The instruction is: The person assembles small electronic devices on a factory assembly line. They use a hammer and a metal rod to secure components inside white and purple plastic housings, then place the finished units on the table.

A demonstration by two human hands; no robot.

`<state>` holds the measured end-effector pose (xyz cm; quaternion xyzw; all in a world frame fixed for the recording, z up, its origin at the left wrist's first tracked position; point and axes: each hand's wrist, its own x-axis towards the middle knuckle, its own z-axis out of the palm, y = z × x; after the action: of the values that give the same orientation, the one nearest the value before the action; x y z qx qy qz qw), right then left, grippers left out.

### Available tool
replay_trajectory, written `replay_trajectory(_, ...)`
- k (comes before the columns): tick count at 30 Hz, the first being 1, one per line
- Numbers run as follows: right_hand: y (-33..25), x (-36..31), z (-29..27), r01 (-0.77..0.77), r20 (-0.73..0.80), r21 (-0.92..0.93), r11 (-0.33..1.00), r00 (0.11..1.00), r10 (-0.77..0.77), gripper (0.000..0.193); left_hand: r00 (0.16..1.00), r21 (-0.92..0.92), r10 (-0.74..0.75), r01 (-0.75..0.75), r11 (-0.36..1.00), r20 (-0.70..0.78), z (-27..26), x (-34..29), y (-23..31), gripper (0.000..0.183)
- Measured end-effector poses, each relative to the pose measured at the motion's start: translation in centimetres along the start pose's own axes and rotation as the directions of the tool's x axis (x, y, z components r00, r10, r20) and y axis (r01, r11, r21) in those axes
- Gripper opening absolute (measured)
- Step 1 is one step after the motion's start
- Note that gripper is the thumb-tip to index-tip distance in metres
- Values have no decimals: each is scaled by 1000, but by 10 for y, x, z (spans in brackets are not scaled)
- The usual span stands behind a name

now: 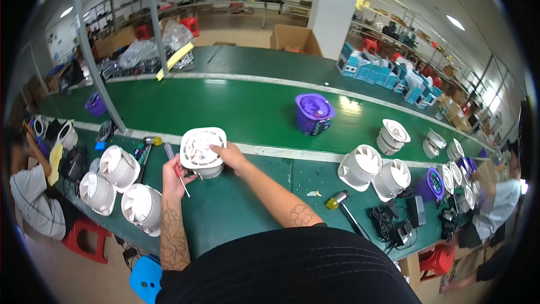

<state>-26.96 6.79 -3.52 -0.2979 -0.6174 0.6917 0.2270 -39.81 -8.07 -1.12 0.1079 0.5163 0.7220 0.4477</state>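
Note:
A white fan-like housing is tilted up on the near edge of the green bench, its round-cornered face toward me. My right hand grips its right side, with the thumb on the face and the other fingers mostly hidden. To the left, my left hand is closed around a screwdriver with a red handle, its thin metal shaft pointing down toward the bench. The left fingertips lie close to the lower left of the housing; whether they touch it I cannot tell.
White fan units stand at my left, and more at my right. A purple unit sits on the green conveyor belt. A yellow-handled tool and black power adapters lie at right. Co-workers sit at both sides.

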Motion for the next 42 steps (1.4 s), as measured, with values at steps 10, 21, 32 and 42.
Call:
replay_trajectory(10,2,-258,-64,-33,-229,1,999,973,33,45,947,135,-107,68,988,303,33,-182,-73,21)
replay_trajectory(21,17,-375,-110,23,-314,-237,971,944,-99,50,910,67,322,-350,934,260,57,-232,-72,21)
replay_trajectory(32,18,-413,-165,21,-330,73,997,944,4,25,556,238,304,-699,674,773,169,-208,-80,52)
replay_trajectory(42,26,-411,-176,2,-359,119,993,932,41,22,631,426,237,-709,561,738,151,-188,-92,56)
